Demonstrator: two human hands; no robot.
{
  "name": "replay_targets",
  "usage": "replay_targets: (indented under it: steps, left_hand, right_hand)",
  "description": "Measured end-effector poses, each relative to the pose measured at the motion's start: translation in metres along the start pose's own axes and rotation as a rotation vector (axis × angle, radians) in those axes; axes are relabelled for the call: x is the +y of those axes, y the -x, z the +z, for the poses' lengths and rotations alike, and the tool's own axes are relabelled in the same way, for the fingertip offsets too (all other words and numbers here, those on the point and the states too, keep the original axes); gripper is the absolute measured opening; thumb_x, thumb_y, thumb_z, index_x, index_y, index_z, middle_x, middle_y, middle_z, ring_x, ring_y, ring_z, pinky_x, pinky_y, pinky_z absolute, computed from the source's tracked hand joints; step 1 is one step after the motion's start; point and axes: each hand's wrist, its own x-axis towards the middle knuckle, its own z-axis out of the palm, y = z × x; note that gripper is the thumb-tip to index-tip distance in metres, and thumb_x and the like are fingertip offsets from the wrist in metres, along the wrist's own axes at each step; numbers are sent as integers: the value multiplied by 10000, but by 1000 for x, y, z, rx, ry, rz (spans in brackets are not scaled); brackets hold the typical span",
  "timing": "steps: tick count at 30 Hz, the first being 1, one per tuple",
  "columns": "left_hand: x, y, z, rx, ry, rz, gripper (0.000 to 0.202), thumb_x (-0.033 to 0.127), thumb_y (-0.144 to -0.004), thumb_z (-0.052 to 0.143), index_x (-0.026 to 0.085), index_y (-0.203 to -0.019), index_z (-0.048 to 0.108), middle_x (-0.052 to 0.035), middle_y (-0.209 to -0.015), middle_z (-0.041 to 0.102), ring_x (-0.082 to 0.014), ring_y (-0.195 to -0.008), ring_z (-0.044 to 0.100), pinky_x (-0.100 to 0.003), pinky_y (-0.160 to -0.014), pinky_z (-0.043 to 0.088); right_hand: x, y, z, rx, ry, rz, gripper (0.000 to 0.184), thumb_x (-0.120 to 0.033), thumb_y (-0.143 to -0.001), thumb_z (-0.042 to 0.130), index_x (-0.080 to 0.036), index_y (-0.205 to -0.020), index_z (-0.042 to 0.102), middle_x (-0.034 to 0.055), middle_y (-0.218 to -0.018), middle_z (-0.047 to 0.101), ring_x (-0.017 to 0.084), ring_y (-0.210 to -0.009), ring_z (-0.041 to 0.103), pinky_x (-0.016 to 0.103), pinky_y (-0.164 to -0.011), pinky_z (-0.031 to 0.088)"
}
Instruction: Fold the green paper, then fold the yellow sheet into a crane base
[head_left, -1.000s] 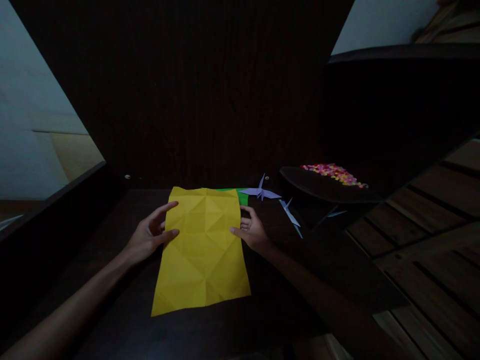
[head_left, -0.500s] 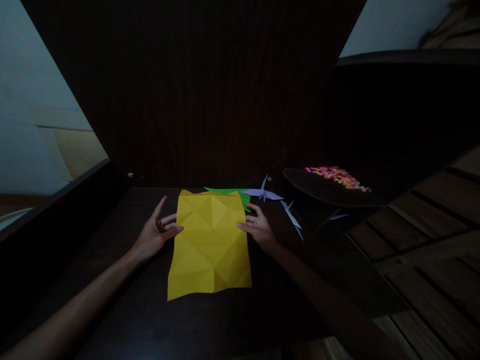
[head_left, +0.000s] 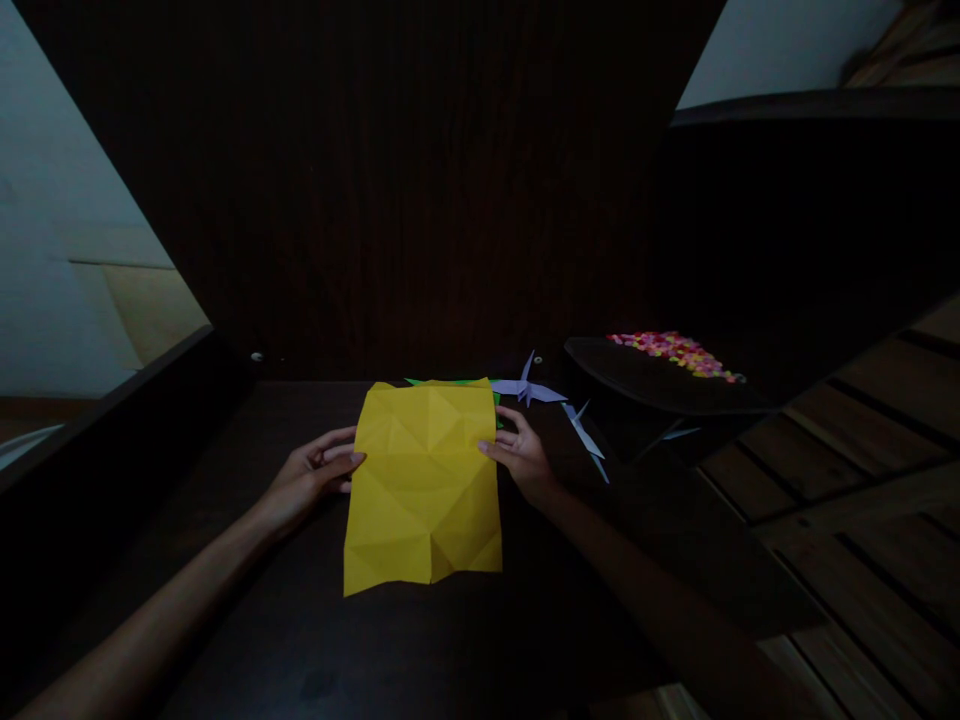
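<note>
A creased yellow sheet of origami paper [head_left: 426, 490] is spread between my hands above the dark tabletop. My left hand [head_left: 313, 472] pinches its left edge, thumb on the front and fingers behind. At the right edge my right hand [head_left: 521, 455] grips it the same way. Fold lines cross the sheet, and its lower edge is bent unevenly. Behind its top edge shows part of a green paper [head_left: 499, 410], mostly hidden. A purple paper crane [head_left: 529, 388] lies just beyond my right hand, with a pale blue folded paper [head_left: 583, 432] to its right.
Many small pink, red and yellow pieces [head_left: 675, 352] lie on a dark curved shelf [head_left: 630, 380] at the right. A dark upright panel [head_left: 420, 200] stands behind the tabletop [head_left: 300, 620]. A raised side board [head_left: 112, 400] borders the left. Wooden slats [head_left: 885, 470] show at the right.
The fingers of my left hand have come in against the paper; the raised index finger is now lowered behind it. The yellow sheet has shifted slightly right, covering more of the green paper.
</note>
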Motion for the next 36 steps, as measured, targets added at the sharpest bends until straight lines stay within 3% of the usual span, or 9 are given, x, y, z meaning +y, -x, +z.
replay_targets:
  steps: [9,17,23,27,31,36]
  left_hand:
    - [-3,1,4,-24,-40,63,439,382,-608,880,181,-979,756,-100,-946,791,-259,-804,749,-335,-682,599]
    - [-2,1,2,15,40,39,228,296,-539,869,189,-722,786,-67,-819,793,-231,-747,735,-325,-717,593]
    - [3,1,4,48,56,49,152,297,-543,778,176,-631,759,-107,-777,784,-321,-817,739,-417,-753,597]
    - [2,0,2,42,27,94,192,336,-589,718,157,-629,776,-139,-897,786,-358,-955,712,-456,-879,566]
    - [1,0,0,36,-190,204,246,433,-642,788,209,-740,817,-120,-1109,753,-367,-1127,642,-474,-990,511]
    - [0,2,2,15,-479,295,378,571,-629,812,246,-821,821,-110,-1285,664,-375,-1182,607,-493,-956,538]
  right_hand:
    - [1,-2,-1,26,-11,-44,605,-420,-549,887,-229,-1043,595,51,-868,763,268,-808,737,419,-773,578]
    - [-9,4,2,5,5,-38,337,-398,-589,857,-201,-827,722,72,-883,769,270,-854,719,405,-833,546]
    - [-11,5,2,1,17,-20,206,-382,-613,787,-219,-735,756,54,-816,774,295,-833,712,435,-811,545]
    - [-16,6,-1,-41,79,-111,142,-350,-701,674,-240,-679,761,49,-980,776,305,-1025,680,460,-924,501]
    - [-16,6,-3,-67,138,-195,192,-365,-772,629,-244,-693,756,66,-1023,763,313,-1106,650,485,-944,486]
    - [-5,6,-1,-39,263,-196,163,-287,-687,710,-230,-833,756,89,-1104,724,285,-1082,655,429,-906,522]
